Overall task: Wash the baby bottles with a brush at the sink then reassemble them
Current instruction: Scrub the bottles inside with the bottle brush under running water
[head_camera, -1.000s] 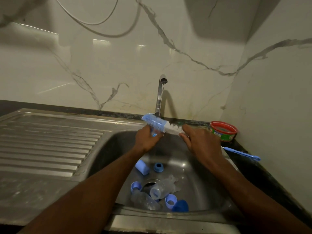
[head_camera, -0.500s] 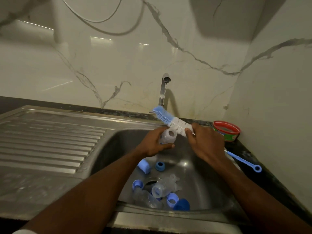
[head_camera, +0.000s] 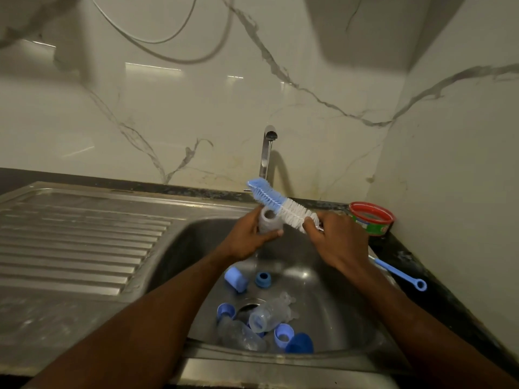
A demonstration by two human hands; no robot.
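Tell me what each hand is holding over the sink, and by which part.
The left hand grips a small bottle around its body. The right hand holds the bottle brush near the base of its white bristles.

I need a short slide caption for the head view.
Left hand holds a bottle; right hand holds the brush above it.

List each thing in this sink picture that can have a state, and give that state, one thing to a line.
Tap: running, thin stream.
Bottle brush: gripped by the right hand, outside the bottle.
Held bottle: gripped by the left hand, open mouth up.
Clear bottles: lying on their sides in the sink, uncapped.
Blue caps and rings: loose, unassembled.
Red tub: open, upright.
Small blue brush: lying on the counter.
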